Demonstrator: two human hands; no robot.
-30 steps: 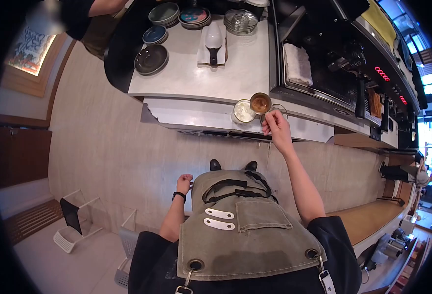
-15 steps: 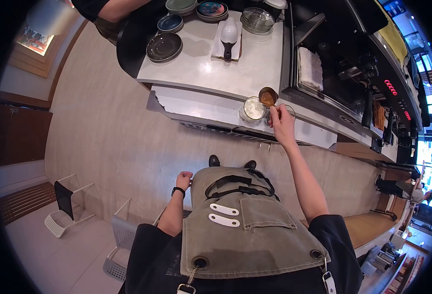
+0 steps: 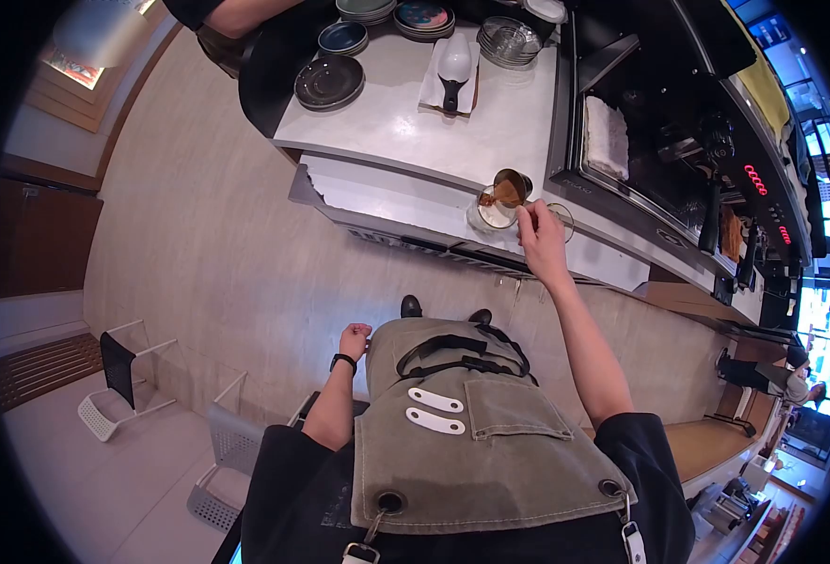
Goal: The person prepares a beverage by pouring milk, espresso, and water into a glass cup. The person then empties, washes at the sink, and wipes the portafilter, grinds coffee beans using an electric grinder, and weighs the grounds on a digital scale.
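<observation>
My right hand (image 3: 542, 233) pinches a small metal cup (image 3: 509, 179) by its near side. The cup is tilted to the left over a drinking glass (image 3: 496, 218), and brown liquid shows at its lip, running into the glass. White contents show inside that glass, which stands on the low white ledge (image 3: 387, 195) below the counter. A second clear glass (image 3: 565, 222) is just right of my right hand, partly hidden by it. Beside the apron (image 3: 471, 442) hangs my left hand (image 3: 355, 340), its fingers curled in, with nothing visible in them.
On the counter (image 3: 387, 141) are a dark plate stack (image 3: 328, 83), blue bowls (image 3: 342, 38), glass dishes (image 3: 511, 42) and a white scoop (image 3: 454, 64) on a folded cloth. An espresso machine (image 3: 669, 141) stands right. Another person's arm (image 3: 245, 14) shows at upper left.
My right hand has tipped the metal cup further and brought it over the glass, so brown liquid now goes in. My left hand stays by the apron. The view has shifted slightly.
</observation>
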